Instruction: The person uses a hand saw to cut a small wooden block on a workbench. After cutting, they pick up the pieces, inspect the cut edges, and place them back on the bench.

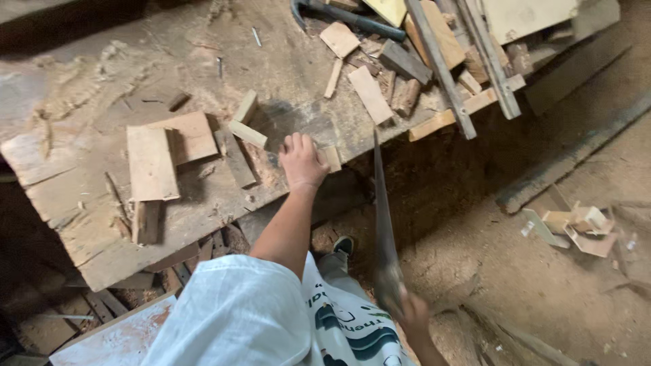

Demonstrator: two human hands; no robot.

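- Our left hand (301, 161) presses a small wood block (331, 158) flat at the desk (81, 224) edge, frame centre.
- Our right hand (413, 315) grips the saw (384, 224), blade beside the block.
- Scraps and a hammer (352, 19) crowd the upper desk.

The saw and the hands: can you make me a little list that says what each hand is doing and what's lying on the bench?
left hand: pressed flat on a small wood piece at the bench edge
right hand: wrapped around the handle of a hand saw
saw blade: long, thin, reaching up to the bench edge beside the small wood piece
workbench: rough, dusty planks
on the bench: wood offcuts, claw hammer, long slats
floor: sawdust and scraps
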